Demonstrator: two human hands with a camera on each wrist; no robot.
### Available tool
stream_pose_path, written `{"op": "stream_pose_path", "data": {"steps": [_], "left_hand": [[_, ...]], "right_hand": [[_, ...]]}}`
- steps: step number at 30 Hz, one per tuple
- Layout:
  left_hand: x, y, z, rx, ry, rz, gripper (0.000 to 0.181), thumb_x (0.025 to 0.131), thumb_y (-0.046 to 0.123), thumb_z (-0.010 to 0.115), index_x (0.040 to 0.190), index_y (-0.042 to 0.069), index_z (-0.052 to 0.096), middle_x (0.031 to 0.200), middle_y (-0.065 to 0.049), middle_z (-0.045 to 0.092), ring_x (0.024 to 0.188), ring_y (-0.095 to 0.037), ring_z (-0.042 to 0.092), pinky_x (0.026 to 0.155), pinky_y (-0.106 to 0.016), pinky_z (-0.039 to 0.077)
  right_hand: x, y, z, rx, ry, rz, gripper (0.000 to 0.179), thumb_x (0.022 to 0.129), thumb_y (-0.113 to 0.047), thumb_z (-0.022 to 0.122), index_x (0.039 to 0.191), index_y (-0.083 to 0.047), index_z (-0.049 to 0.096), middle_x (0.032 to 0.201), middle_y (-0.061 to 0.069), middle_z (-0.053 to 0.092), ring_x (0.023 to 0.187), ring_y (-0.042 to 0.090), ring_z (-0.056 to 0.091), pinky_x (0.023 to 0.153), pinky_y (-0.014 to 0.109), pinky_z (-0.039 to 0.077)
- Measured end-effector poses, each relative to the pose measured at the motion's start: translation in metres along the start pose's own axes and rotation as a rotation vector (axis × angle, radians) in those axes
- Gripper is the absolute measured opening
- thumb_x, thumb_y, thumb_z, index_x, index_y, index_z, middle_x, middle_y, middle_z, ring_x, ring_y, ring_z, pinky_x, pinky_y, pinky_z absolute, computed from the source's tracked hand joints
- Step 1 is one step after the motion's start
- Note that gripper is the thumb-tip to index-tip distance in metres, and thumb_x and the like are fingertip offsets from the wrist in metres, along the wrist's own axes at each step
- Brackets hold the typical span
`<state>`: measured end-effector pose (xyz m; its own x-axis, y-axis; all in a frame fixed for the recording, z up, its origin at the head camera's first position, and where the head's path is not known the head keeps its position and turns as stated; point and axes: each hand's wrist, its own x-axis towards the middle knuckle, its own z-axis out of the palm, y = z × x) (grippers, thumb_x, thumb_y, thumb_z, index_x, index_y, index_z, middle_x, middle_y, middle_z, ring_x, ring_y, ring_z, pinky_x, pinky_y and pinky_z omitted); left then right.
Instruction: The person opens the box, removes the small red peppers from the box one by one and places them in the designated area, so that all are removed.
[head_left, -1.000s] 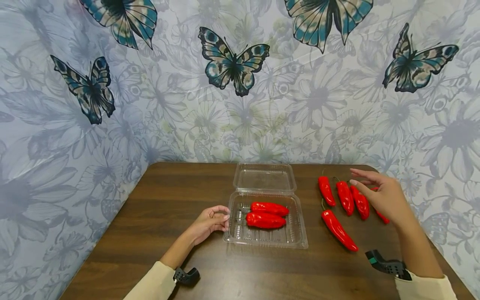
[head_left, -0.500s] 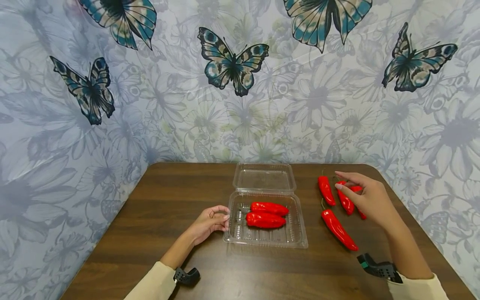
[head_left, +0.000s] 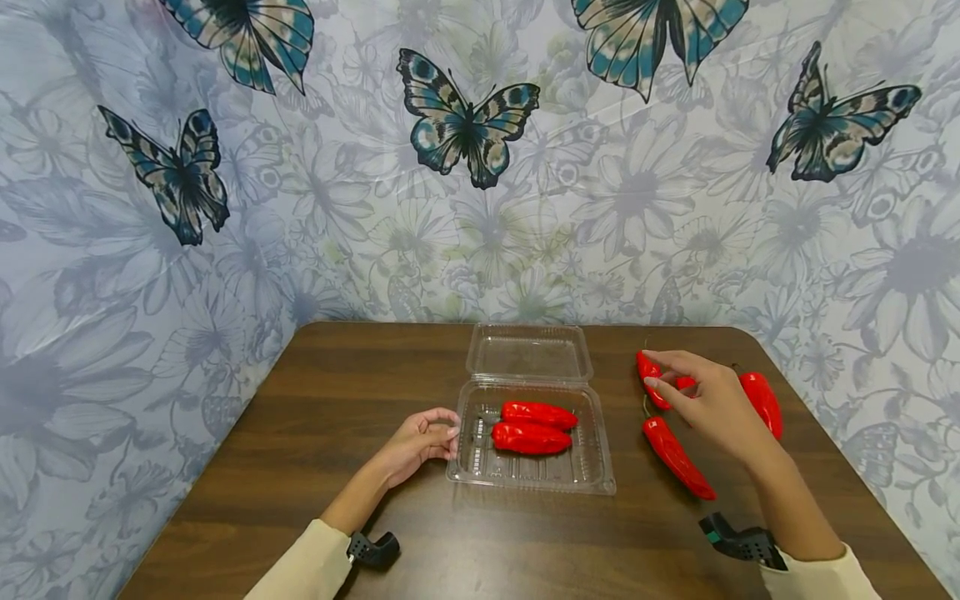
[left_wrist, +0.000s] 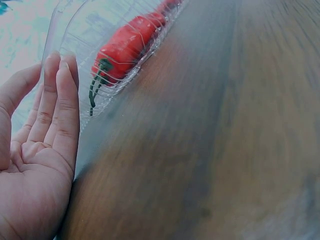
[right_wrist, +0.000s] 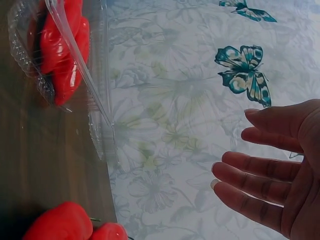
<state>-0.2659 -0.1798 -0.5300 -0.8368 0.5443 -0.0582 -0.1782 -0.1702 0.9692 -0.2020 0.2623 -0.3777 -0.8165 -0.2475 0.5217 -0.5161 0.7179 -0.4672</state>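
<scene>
Two red chili peppers [head_left: 532,438] lie side by side in a clear plastic clamshell container [head_left: 525,482], its lid [head_left: 528,354] folded back. At the container's left side, my left hand [head_left: 414,447] touches the rim with its fingertips; the left wrist view shows the fingers [left_wrist: 65,112] extended. My right hand [head_left: 708,400] hovers over the loose peppers at the right, its fingers [right_wrist: 260,167] spread and holding nothing. Among these are a front chili pepper [head_left: 677,458], a back one [head_left: 647,367] and a right one [head_left: 761,404]. The hand partly hides the others.
A brown wooden table [head_left: 360,383] bears everything, its far edge close to a butterfly-print backdrop [head_left: 480,242]. A black wrist device [head_left: 373,550] sits on the left wrist and another wrist device [head_left: 738,542] on the right.
My right hand has moved left across the loose peppers, uncovering the right one and covering those in the middle. My left hand and the container have stayed in place.
</scene>
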Motion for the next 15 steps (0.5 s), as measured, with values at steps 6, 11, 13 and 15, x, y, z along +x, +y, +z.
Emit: {"op": "stream_pose_path", "data": {"steps": [6, 11, 13, 15], "left_hand": [[0.0, -0.001, 0.0, 0.004, -0.011, 0.003, 0.015, 0.101, 0.0, 0.057, 0.115, 0.006, 0.058, 0.081, -0.003, 0.07, 0.074, -0.012, 0.068, 0.073, -0.027, 0.06], [0.001, 0.001, 0.001, -0.007, -0.001, 0.003, 0.015, 0.101, -0.001, 0.057, 0.114, 0.007, 0.059, 0.08, -0.003, 0.07, 0.073, -0.012, 0.068, 0.072, -0.027, 0.06], [0.001, 0.002, 0.001, -0.01, 0.003, -0.003, 0.015, 0.101, -0.001, 0.057, 0.114, 0.007, 0.059, 0.08, -0.003, 0.07, 0.073, -0.012, 0.068, 0.072, -0.027, 0.06], [0.0, 0.002, 0.001, -0.008, 0.006, -0.011, 0.015, 0.101, -0.001, 0.057, 0.114, 0.007, 0.059, 0.08, -0.003, 0.07, 0.073, -0.012, 0.068, 0.072, -0.027, 0.06]], "right_hand": [[-0.001, -0.001, 0.008, -0.019, -0.019, -0.004, 0.045, 0.087, -0.007, 0.08, 0.13, -0.007, 0.068, 0.117, 0.008, 0.072, 0.083, 0.006, 0.065, 0.063, 0.021, 0.055], [-0.001, -0.004, 0.017, 0.029, -0.077, 0.055, 0.043, 0.092, -0.017, 0.077, 0.133, -0.011, 0.066, 0.122, 0.008, 0.07, 0.07, 0.008, 0.062, 0.059, 0.023, 0.053], [-0.001, -0.005, 0.021, 0.049, -0.099, 0.067, 0.043, 0.093, -0.018, 0.076, 0.134, -0.012, 0.066, 0.117, 0.006, 0.072, 0.068, 0.008, 0.06, 0.057, 0.024, 0.053], [-0.001, -0.006, 0.026, 0.06, -0.115, 0.066, 0.044, 0.093, -0.017, 0.076, 0.134, -0.012, 0.066, 0.113, 0.004, 0.072, 0.072, 0.008, 0.061, 0.057, 0.025, 0.053]]}}
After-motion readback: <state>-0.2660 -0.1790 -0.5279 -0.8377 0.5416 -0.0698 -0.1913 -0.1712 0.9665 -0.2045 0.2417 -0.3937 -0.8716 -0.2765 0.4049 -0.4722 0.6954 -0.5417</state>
